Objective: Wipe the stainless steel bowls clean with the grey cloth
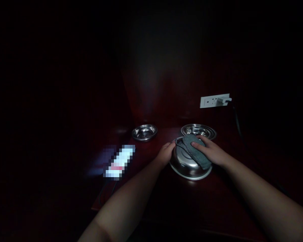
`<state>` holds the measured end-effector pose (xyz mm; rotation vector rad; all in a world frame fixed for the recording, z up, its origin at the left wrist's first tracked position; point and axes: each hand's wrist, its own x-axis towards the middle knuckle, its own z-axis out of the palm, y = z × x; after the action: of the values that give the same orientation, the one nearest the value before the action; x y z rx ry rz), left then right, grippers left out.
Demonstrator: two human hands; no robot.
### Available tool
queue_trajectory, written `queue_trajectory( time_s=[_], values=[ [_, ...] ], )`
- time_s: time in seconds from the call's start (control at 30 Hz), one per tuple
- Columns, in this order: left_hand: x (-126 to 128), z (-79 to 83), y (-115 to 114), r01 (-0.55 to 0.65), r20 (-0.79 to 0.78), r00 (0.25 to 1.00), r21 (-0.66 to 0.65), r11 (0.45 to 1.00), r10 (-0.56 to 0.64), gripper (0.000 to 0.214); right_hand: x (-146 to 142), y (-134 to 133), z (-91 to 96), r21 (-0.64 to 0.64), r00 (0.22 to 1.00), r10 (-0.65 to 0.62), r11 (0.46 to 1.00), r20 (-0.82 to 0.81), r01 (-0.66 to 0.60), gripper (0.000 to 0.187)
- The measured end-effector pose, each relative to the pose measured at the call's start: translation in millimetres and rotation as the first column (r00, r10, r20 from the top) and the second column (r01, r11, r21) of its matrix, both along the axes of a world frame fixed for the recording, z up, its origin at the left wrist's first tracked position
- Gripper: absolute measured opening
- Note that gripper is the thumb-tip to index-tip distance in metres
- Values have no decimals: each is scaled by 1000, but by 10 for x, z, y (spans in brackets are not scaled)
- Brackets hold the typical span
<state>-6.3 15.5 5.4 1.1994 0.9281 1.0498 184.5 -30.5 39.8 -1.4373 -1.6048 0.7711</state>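
Note:
A shiny steel bowl (pixel 185 164) is tilted with its rounded underside facing me. My left hand (pixel 166 153) grips its rim at the left, fingers closed and partly hidden behind it. Pressed against the bowl's outside is a folded grey-green cloth (pixel 198 153). My right hand (pixel 208 149) holds that cloth at its upper right, thumb on top and the other fingers over its far edge. Just behind the bowl sit nested steel bowls (pixel 210 133), partly covered by my right hand and the cloth.
Another steel bowl (pixel 144 132) stands at the back left of the dark red tabletop (pixel 151 188). A lit, blurred-out phone (pixel 120 163) is at the left, a cable near it. On the back wall, a white socket panel (pixel 209 101) carries a plug (pixel 224 100) and hanging cord.

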Motion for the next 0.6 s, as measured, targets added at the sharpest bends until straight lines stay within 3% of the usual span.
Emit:
queue_trajectory(
  time_s=[0.4, 0.6],
  values=[
    [-4, 74, -65, -27, -45, 999, -10, 1000, 26, 35, 6, 18, -8, -31, 1000, 11, 999, 14, -10, 46],
    [-11, 38, -32, -10, -39, 999, -10, 1000, 10, 39, -7, 17, -15, -2, 1000, -21, 1000, 2, 21, 45]
  ],
)
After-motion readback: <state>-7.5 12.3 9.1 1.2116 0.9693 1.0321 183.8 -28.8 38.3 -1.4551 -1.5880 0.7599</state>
